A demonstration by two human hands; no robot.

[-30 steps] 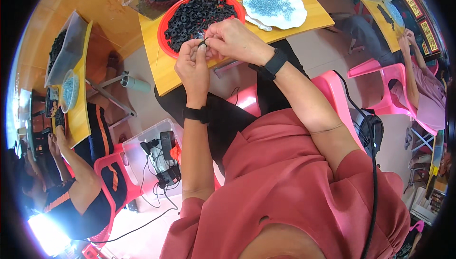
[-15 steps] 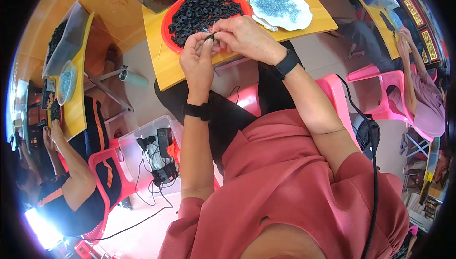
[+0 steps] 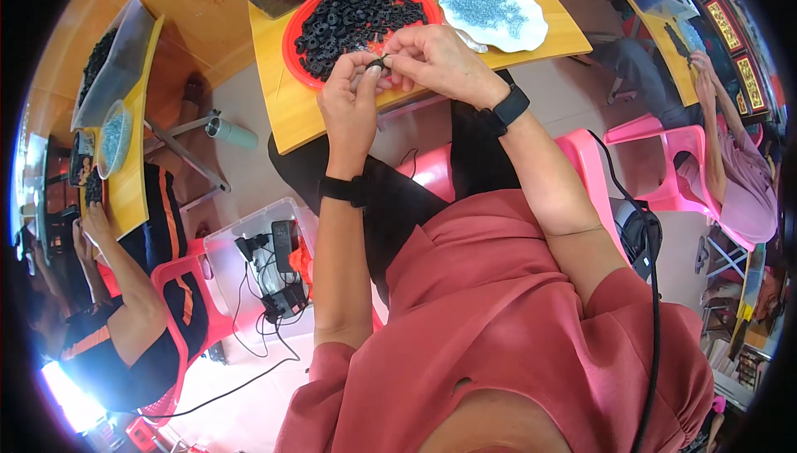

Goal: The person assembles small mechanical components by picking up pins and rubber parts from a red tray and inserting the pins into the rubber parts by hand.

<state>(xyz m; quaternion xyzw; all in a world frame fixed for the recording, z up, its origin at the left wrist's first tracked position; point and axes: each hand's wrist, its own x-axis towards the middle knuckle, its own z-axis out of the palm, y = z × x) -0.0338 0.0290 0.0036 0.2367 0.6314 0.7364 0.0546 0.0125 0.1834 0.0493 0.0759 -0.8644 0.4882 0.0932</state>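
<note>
My left hand (image 3: pixel 349 104) is closed, pinching a small black part (image 3: pixel 377 63) between thumb and fingers at the near edge of a red round tray (image 3: pixel 290 58). From the right, my right hand (image 3: pixel 448 63) meets it, thumb and fingers pinched together right at the part; whatever is between those fingertips is too small to make out. Loose black pieces (image 3: pixel 357 17), many of them ring-shaped, fill much of the tray. Beside it, to the right, a white scalloped plate (image 3: pixel 535 34) carries a heap of tiny clear bluish pieces (image 3: pixel 481 6).
The yellow table (image 3: pixel 290 121) ends just below my hands. A clear bin (image 3: pixel 266 0) with black parts stands behind the tray. Co-workers sit at tables left and right. On the floor are a pale green flask (image 3: pixel 232 133) and a clear box (image 3: pixel 220 245) with cables.
Both hands have shifted slightly right, still together on the small black part. The right fingers have changed position a little around it. The co-worker's hands at left have moved slightly.
</note>
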